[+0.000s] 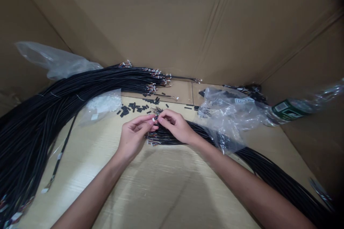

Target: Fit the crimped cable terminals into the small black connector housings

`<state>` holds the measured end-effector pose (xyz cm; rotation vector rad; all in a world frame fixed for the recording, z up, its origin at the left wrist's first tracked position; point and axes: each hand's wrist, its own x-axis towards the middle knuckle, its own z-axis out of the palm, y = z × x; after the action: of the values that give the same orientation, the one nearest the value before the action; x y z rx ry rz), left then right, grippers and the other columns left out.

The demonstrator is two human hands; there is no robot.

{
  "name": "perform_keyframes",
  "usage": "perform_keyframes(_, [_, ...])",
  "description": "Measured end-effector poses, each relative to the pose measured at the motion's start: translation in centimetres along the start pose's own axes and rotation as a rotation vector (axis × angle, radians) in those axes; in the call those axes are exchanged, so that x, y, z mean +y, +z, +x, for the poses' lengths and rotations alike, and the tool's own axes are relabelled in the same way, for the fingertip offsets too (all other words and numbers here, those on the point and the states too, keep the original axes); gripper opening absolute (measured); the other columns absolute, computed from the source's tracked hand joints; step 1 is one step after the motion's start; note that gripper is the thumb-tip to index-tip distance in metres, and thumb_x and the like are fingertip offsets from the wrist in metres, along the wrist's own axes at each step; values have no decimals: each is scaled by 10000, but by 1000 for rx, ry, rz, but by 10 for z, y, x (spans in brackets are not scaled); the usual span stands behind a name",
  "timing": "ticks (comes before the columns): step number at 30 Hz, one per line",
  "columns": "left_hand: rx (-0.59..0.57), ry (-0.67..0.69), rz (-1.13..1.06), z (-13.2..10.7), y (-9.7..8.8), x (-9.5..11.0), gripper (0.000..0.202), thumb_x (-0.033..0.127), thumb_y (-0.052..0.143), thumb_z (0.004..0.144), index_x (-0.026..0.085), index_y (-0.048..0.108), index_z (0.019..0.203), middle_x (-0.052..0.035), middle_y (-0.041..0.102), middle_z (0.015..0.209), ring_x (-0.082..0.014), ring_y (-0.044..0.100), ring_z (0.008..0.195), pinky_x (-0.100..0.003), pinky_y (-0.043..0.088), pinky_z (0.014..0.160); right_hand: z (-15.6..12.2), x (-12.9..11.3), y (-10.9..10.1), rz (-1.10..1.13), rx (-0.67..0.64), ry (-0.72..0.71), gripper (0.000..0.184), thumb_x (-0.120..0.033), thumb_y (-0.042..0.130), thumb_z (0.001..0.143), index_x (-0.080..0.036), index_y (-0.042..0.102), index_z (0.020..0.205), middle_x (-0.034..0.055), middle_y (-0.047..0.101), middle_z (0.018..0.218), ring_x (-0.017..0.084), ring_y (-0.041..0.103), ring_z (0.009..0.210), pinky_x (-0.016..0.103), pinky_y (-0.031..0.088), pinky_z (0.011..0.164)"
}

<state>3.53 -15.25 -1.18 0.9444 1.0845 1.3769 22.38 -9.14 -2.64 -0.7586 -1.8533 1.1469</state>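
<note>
Two bare hands work at the near ends of a black cable bundle [174, 136], whose wire tips lie beneath and just behind the fingers. The left hand [134, 133] pinches a small white connector [153, 119] between thumb and fingertips; the right hand [176, 124] has thumb and forefinger pressed together just beside it (whether a thin wire lies between them cannot be told at this blur). The step in hand appears to be fine handling of a single connector end; the next move calls for a light, steady pinch and close alignment of both fingertips. The work surface [150, 189] is pale and slightly glossy. Short black tubes [134, 108] lie scattered behind the hands, a clear bag of white parts [104, 103] to their left. A larger cable bundle [107, 82] extends along the left side. At right lie a crumpled clear bag [228, 118] and a green-labelled bottle [290, 110]. Cardboard walls [150, 18] enclose the station.
</note>
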Motion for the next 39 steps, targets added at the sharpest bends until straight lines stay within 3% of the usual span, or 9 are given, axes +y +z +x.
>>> perform_keyframes(16, [32,52,112,2,0,-1,346,348,909,805,159,835,1085,-128,813,1095,-179,784,816,-284,651,799,1,-4,-1,49,-51,33,240,-419,627,1043,-192,671,980,23,652,930,152,560,824,284,434,744])
perform_keyframes(33, [23,57,103,2,-1,-4,365,352,926,795,165,848,1098,-120,819,1087,-166,786,826,-250,650,812,1,-4,-1,73,-58,77,265,-438,649,1019,-186,693,949,12,656,870,142,547,773,280,414,710])
perform_keyframes(39, [27,169,242,-1,1,-2,323,372,875,853,165,840,1098,-108,816,1046,-185,787,830,-281,654,822,2,-3,1,37,-39,61,227,-394,649,1020,-189,701,938,15,677,899,150,567,822,286,428,748])
